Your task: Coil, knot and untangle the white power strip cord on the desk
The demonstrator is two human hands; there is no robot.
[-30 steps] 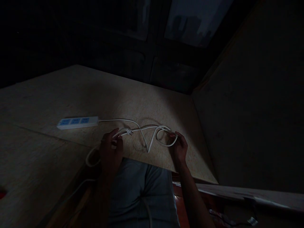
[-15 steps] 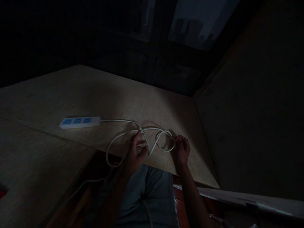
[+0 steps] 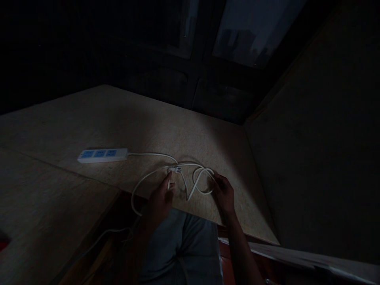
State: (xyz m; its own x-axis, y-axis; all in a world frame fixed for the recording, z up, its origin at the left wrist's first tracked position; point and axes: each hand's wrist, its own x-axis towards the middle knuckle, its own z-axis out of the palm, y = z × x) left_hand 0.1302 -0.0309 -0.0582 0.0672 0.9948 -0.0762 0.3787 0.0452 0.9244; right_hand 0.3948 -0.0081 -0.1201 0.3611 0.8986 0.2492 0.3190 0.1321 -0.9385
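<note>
A white power strip (image 3: 102, 155) with blue sockets lies on the pale board table (image 3: 124, 122). Its white cord (image 3: 148, 179) runs right and loops near the table's front edge. My left hand (image 3: 160, 200) pinches the cord just below the white plug (image 3: 174, 170). My right hand (image 3: 224, 194) is closed on the small loop of cord (image 3: 202, 182) at the right. The room is very dark.
A dark window (image 3: 252, 31) stands behind the table. A tall board wall (image 3: 314, 158) rises at the right. More cord (image 3: 97, 241) hangs down off the table edge past my grey-trousered lap (image 3: 184, 245).
My left hand has carried the plug and cord rightward toward my right hand, drawing a big loop over the table edge. The right hand has stayed on the small loop.
</note>
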